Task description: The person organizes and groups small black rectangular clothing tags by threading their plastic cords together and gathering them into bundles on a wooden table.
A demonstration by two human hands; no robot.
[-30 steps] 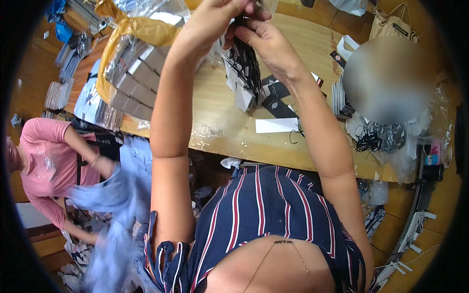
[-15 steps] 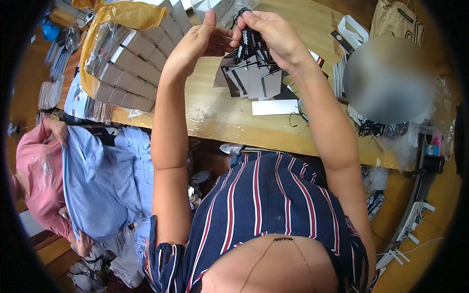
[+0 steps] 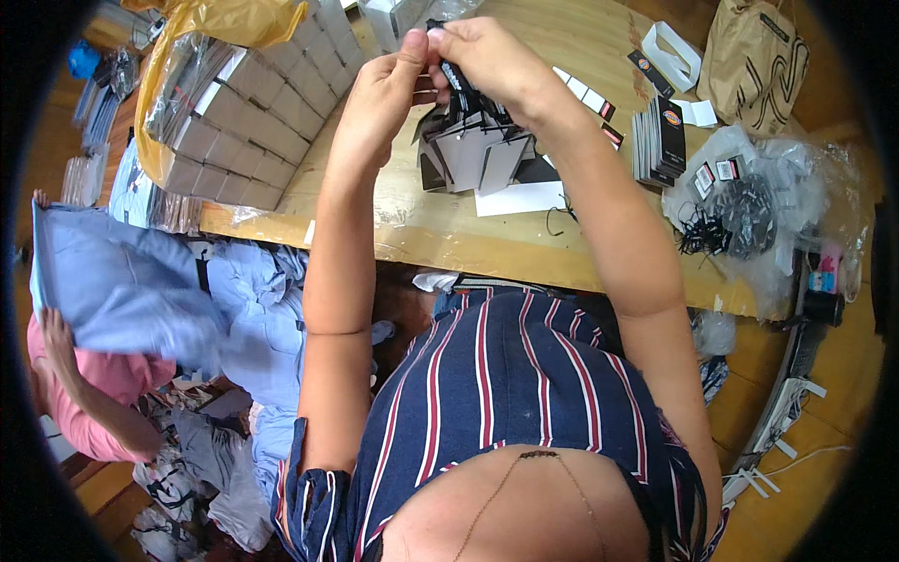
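Both hands were up over the table (image 3: 393,229), pinching one bunch of tags (image 3: 473,150) btwn them. Left hand (image 3: 384,89) had thumb & fingers closed on the bunch's top; right hand (image 3: 492,61) gripped the same top from the other side. Tags hung just above the table, near a white sheet (image 3: 520,199). Card stack (image 3: 660,140) lay right of the tags, boxes (image 3: 243,122) well left. Bag of strings (image 3: 749,201) sat at the table's right end.

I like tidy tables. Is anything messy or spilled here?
Yes. Black cords spill loose from a crumpled clear plastic bag at the right of the wooden table. Small black-and-white tags lie scattered beyond the hanging grey card tags that both hands hold.
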